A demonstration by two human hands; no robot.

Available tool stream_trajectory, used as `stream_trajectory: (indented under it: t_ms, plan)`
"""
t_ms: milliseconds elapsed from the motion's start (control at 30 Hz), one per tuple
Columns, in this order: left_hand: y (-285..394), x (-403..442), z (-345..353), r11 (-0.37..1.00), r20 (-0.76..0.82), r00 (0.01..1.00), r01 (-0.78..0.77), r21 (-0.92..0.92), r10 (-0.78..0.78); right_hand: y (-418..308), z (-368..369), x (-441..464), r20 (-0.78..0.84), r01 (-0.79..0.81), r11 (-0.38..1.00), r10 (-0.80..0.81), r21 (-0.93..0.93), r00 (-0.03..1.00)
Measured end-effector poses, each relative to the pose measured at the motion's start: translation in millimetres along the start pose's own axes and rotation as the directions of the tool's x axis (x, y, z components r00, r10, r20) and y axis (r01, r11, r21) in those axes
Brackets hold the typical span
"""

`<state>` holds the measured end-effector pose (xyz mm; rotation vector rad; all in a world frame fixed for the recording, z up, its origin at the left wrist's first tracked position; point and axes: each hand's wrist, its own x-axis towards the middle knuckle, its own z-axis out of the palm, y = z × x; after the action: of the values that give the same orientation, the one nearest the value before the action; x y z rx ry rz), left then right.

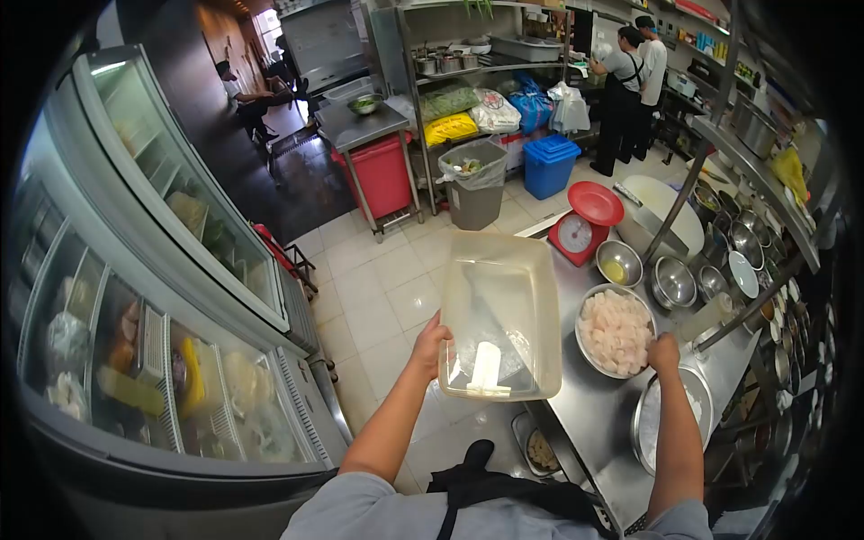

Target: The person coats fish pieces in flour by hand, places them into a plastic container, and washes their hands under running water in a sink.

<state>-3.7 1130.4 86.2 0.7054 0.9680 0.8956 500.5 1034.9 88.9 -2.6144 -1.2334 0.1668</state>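
Milky-beige tub (546,315), pale-pink chunks (616,331) at its three o'clock.
I see a bright-blue bin (552,169) at one o'clock.

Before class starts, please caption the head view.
Left fingers hold a translucent bin; right fingers grip a bowl of pale chunks.

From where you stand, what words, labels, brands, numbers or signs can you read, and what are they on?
No text can be read with certainty.
Red scale: dial markings, too small to read.
Yellow bag: apparent print, too blurred to read.
White sack: apparent print, too blurred to read.
Plastic tub in the left hand: no writing seen.
Metal bowl in the right hand: no writing seen.
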Motion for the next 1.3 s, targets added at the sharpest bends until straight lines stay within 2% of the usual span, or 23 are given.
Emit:
stream_trajectory:
  t_ms: [100, 167, 233, 333, 367, 433, 467, 500, 600, 667, 700, 800, 833, 867, 1033, 1067, 1100, 1133, 1167, 1200, 1233, 1267, 1300]
  plan:
    - [-2.4, 35.7, -12.0, 0.998, 0.089, 0.994, 0.055, 0.02, -0.057, 14.6, 10.1, 10.2, -0.063, 0.003, 1.0, -0.004, -0.024, 0.998]
    - [-11.6, 49.1, -11.4, 0.996, 0.008, 0.996, 0.087, 0.02, -0.087, 36.5, 13.7, 10.8, -0.131, 0.03, 0.997, -0.04, -0.076, 0.991]
    - [-28.0, 72.9, -23.8, 0.995, 0.033, 0.995, 0.093, 0.02, -0.094, 73.9, 24.0, 23.6, -0.175, 0.072, 0.989, -0.094, -0.13, 0.98]
    - [-2.2, 78.6, -5.9, 0.981, 0.048, 0.98, 0.192, -0.003, -0.192, 87.9, 5.3, 35.8, -0.261, -0.025, 0.999, 0.017, -0.03, 0.965]
    - [2.3, 84.6, 0.5, 0.979, 0.075, 0.976, 0.204, -0.017, -0.202, 88.8, -9.5, 36.9, -0.243, -0.08, 0.997, 0.073, -0.018, 0.967]
    - [-52.7, 105.6, -27.5, 0.942, 0.152, 0.935, 0.332, -0.051, -0.321, 101.6, -13.2, 8.5, -0.042, -0.169, 0.984, 0.172, 0.063, 0.984]
    - [-50.1, 105.0, -20.5, 0.93, 0.169, 0.919, 0.365, -0.026, -0.356, 104.8, -21.3, 1.8, -0.157, -0.139, 0.985, 0.154, 0.1, 0.975]
    - [-57.2, 99.0, -21.9, 0.931, 0.139, 0.923, 0.364, -0.008, -0.359, 123.9, -15.8, -14.8, -0.27, -0.009, 0.989, 0.049, 0.146, 0.962]
    - [-40.7, 103.9, -1.1, 0.935, 0.133, 0.926, 0.354, 0.013, -0.353, 126.9, -71.7, -75.2, -0.211, -0.047, 0.99, 0.075, 0.136, 0.974]
    - [-40.8, 102.0, 12.2, 0.943, 0.149, 0.933, 0.332, -0.005, -0.327, 135.7, -82.5, -113.7, 0.133, -0.083, 0.984, 0.063, 0.157, 0.989]
    - [-39.3, 101.9, 19.2, 0.947, 0.137, 0.938, 0.322, -0.007, -0.318, 112.1, -91.8, -134.6, 0.151, -0.1, 0.995, 0.103, -0.027, 0.983]
    - [-45.1, 92.0, 22.4, 0.945, 0.061, 0.943, 0.328, -0.002, -0.327, 95.3, -49.1, -169.3, -0.07, 0.053, 0.997, -0.057, -0.05, 0.996]
    - [-45.9, 84.1, 33.5, 0.953, 0.106, 0.948, 0.301, 0.018, -0.301, 92.6, -42.2, -169.7, -0.15, 0.09, 0.994, -0.097, -0.055, 0.984]
    - [-43.0, 75.0, 47.9, 0.961, 0.161, 0.947, 0.275, 0.039, -0.278, 92.9, -42.7, -165.4, -0.146, 0.112, 0.993, -0.118, -0.045, 0.982]
    - [-49.1, 50.2, 74.5, 0.964, 0.121, 0.956, 0.261, 0.055, -0.266, 104.7, -46.3, -162.4, -0.108, 0.018, 0.991, -0.004, 0.136, 0.994]
    - [-53.0, 48.3, 74.2, 0.961, 0.128, 0.953, 0.272, 0.043, -0.275, 128.4, -25.4, -158.8, -0.299, 0.112, 0.992, -0.089, 0.061, 0.95]
    - [-60.5, 48.6, 70.2, 0.963, 0.124, 0.955, 0.268, 0.037, -0.27, 136.2, -25.5, -158.8, -0.299, 0.12, 0.991, -0.097, 0.059, 0.949]
    - [-65.3, 49.3, 66.6, 0.963, 0.145, 0.952, 0.269, 0.021, -0.269, 136.6, -29.5, -156.1, -0.256, -0.08, 0.938, 0.174, 0.338, 0.951]
    - [-71.7, 51.1, 60.6, 0.963, 0.164, 0.95, 0.269, 0.001, -0.266, 135.3, -29.5, -152.8, -0.136, -0.265, 0.773, 0.411, 0.576, 0.901]
    - [-73.1, 51.0, 58.7, 0.966, 0.161, 0.954, 0.258, -0.016, -0.252, 126.4, -37.9, -150.5, 0.004, -0.293, 0.458, 0.533, 0.839, 0.846]
    - [-72.8, 51.2, 58.9, 0.967, 0.201, 0.949, 0.255, -0.026, -0.245, 116.6, -47.7, -148.9, 0.187, -0.276, 0.066, 0.583, 0.959, 0.791]
    - [-75.6, 50.5, 58.5, 0.965, 0.241, 0.94, 0.259, -0.034, -0.243, 128.5, -48.5, -147.3, 0.297, -0.318, -0.044, 0.494, 0.947, 0.817]
    - [-73.7, 48.3, 62.4, 0.964, 0.24, 0.94, 0.26, -0.048, -0.241, 108.6, -57.8, -146.3, 0.292, -0.319, -0.03, 0.491, 0.947, 0.821]
